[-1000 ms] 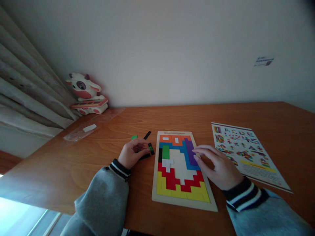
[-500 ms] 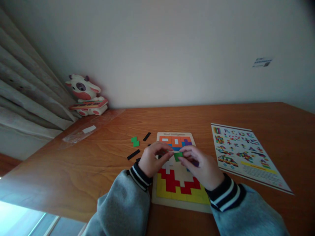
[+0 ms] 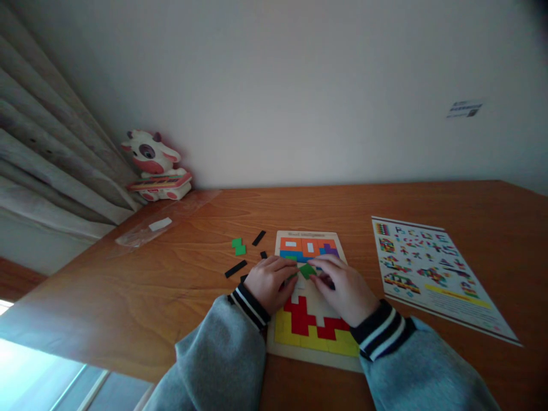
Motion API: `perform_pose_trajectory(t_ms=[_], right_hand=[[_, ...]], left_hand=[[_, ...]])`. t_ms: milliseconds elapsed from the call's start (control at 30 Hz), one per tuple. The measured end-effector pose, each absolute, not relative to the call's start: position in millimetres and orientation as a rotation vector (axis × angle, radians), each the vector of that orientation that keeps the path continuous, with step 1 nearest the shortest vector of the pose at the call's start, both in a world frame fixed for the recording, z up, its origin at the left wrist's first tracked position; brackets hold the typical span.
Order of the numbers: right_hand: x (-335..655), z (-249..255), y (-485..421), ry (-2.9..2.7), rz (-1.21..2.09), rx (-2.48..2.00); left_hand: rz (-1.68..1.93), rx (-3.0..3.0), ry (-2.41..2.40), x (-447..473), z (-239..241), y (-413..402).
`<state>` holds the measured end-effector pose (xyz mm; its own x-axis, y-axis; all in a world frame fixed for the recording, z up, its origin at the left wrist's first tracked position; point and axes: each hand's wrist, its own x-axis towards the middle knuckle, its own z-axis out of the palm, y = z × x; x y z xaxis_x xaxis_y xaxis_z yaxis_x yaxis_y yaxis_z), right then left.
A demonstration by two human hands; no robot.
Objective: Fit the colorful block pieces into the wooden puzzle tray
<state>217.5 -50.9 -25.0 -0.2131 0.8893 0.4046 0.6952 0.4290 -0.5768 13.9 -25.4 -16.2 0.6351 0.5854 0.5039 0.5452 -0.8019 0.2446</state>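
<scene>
A wooden puzzle board (image 3: 314, 358) lies on the table, partly filled with coloured block pieces: orange and blue at the top, red (image 3: 299, 319) and yellow (image 3: 286, 334) at the bottom. Over its upper middle, my right hand (image 3: 346, 287) pinches a green puzzle piece (image 3: 307, 270) between thumb and fingers. My left hand (image 3: 270, 283) is closed just left of that piece, its fingertips bent over the board. What it grips is mostly hidden by the fingers. Another bit of green shows on the board above my left fingers.
Left of the board lie a loose green piece (image 3: 238, 246) and several black strips (image 3: 235, 269). A printed pattern sheet (image 3: 432, 274) lies to the right. Farther left are a clear plastic bag (image 3: 141, 234) and a cow toy with a keyboard (image 3: 158, 165), near the curtain (image 3: 55, 148).
My left hand has lowered and turned palm-down over the board. The green piece in my right hand has tilted and dropped closer to the board. The view has shifted slightly.
</scene>
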Motion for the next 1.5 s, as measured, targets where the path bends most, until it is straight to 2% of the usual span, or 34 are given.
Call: perform_pose_trajectory(t_ms=[200, 667, 967, 1333, 1500], right_hand=[[224, -19, -61, -2.320, 0.014, -1.187], [215, -24, -69, -2.345, -0.069, -1.281], [214, -32, -69, -2.315, 0.161, -1.213], [217, -31, -67, -2.303, 0.153, -1.207], [232, -23, -64, -2.208, 0.019, -1.333]], left_hand=[[0.867, 2.819, 0.972, 6, -20, -25], [0.863, 2.790, 1.024, 7, -21, -29], [0.854, 2.791, 1.030, 6, -25, -29], [0.867, 2.791, 1.034, 6, -23, -29], [0.850, 2.784, 1.048, 4, -23, -29]])
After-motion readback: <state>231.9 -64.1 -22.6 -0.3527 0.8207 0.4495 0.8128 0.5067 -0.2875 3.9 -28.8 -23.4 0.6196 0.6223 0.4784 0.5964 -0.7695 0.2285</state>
